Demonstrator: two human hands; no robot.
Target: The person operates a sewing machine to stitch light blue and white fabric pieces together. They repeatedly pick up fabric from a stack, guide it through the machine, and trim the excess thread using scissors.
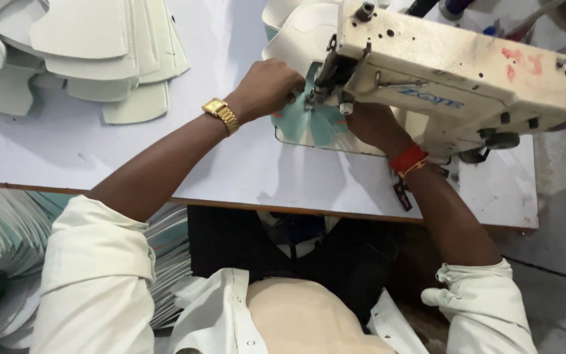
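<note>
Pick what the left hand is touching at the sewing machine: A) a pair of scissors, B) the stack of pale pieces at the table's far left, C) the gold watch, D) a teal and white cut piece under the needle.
D: the left hand presses on the teal and white piece lying under the needle of the sewing machine, while the stack of pale pieces sits apart, untouched.

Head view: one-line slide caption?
Left hand and right hand guide a teal cut piece under a worn cream sewing machine on a white table.
</note>
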